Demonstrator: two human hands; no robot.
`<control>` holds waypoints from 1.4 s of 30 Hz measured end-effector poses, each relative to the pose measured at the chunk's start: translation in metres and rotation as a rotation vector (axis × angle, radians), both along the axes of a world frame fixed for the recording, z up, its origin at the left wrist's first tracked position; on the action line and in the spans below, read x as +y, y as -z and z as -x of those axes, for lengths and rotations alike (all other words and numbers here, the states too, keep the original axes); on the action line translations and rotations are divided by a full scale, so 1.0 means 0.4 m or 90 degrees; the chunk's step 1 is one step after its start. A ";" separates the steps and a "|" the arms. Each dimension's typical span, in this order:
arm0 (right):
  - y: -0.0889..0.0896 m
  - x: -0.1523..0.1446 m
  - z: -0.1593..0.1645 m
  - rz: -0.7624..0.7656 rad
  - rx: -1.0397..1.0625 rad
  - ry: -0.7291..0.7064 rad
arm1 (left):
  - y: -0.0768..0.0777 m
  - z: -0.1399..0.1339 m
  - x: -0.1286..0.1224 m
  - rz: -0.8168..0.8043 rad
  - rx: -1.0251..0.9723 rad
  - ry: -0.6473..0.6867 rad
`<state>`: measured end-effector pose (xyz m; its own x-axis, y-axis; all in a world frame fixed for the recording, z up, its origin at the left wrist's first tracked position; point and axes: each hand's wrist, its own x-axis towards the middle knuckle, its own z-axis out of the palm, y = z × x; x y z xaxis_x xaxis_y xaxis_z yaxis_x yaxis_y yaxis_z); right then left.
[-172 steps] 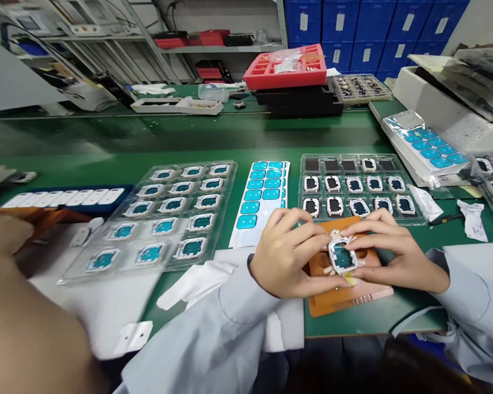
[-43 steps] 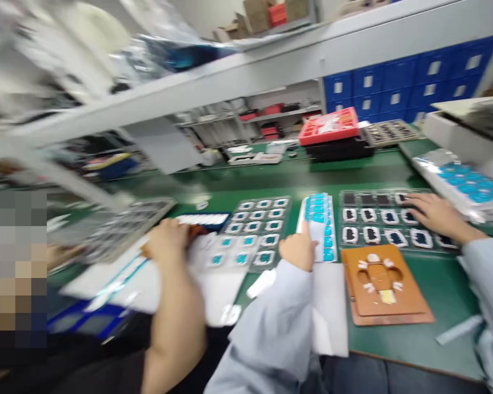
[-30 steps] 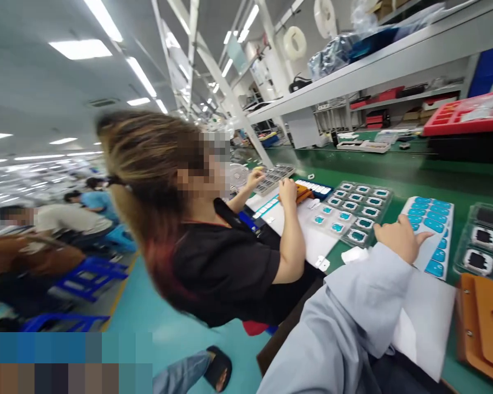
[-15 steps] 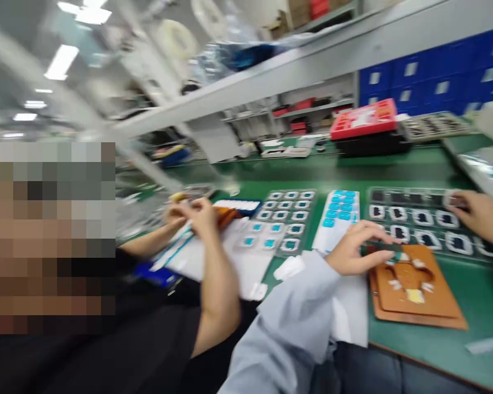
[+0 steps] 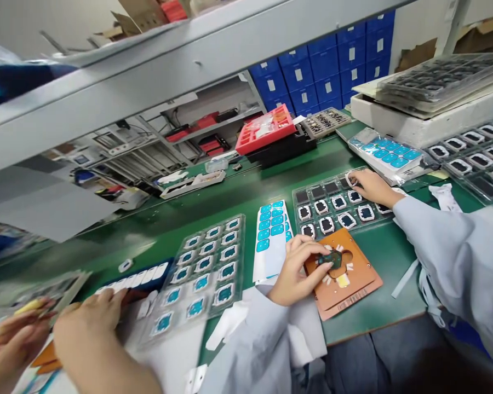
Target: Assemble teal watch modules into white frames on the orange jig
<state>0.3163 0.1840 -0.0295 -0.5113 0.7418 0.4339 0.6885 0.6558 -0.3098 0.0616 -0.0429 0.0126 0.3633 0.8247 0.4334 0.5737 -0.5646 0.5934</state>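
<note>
My left hand (image 5: 302, 271) pinches a small dark flat piece (image 5: 333, 259) between thumb and fingers. That piece is over the orange fixture block (image 5: 355, 298), at its round cutout; whether it rests on the block I cannot tell. Small white tabs and a yellow patch (image 5: 343, 280) lie about the cutout. Farther off, my right hand (image 5: 373, 189) has its fingertips closed on a white-rimmed part (image 5: 350, 178) at the back row of a clear plastic tray (image 5: 317, 191). Several white-rimmed dark parts (image 5: 339, 202) fill the tray's nearer rows. Left of the block lies a sheet of blue stickers (image 5: 276, 230).
A co-worker's hands (image 5: 88, 323) are at the left, beside another tray (image 5: 240, 241) of blue-centred parts. Behind stand a red bin (image 5: 267, 131) and a shelf beam (image 5: 197, 60). A white box (image 5: 394, 117) and more trays (image 5: 487, 183) occupy the right.
The view has swung to the right, so the co-worker's hands are now at the lower left. My right sleeve has come into view. Both my hands stay near the block and the tray.
</note>
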 end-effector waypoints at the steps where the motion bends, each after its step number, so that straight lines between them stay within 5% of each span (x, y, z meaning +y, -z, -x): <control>1: 0.000 -0.001 0.000 0.003 0.008 0.001 | 0.001 0.000 0.001 -0.007 0.000 0.003; 10: -0.020 -0.030 0.016 0.054 0.199 0.002 | 0.001 -0.007 0.002 -0.120 -0.074 0.054; 17: -0.074 -0.172 0.055 0.184 0.374 -0.128 | -0.004 0.027 0.012 -0.130 -0.104 0.052; 22: -0.081 -0.269 0.079 0.322 0.489 -0.191 | -0.002 0.002 0.000 -0.076 -0.064 -0.051; 29: -0.079 -0.293 0.084 0.449 0.570 -0.206 | 0.011 -0.038 -0.013 -0.050 -0.111 -0.244; 37: -0.084 -0.301 0.085 0.669 0.678 -0.182 | 0.018 -0.047 -0.021 -0.036 -0.067 -0.194; 42: -0.091 -0.309 0.081 0.734 0.681 -0.227 | 0.017 -0.032 -0.023 -0.010 -0.165 -0.158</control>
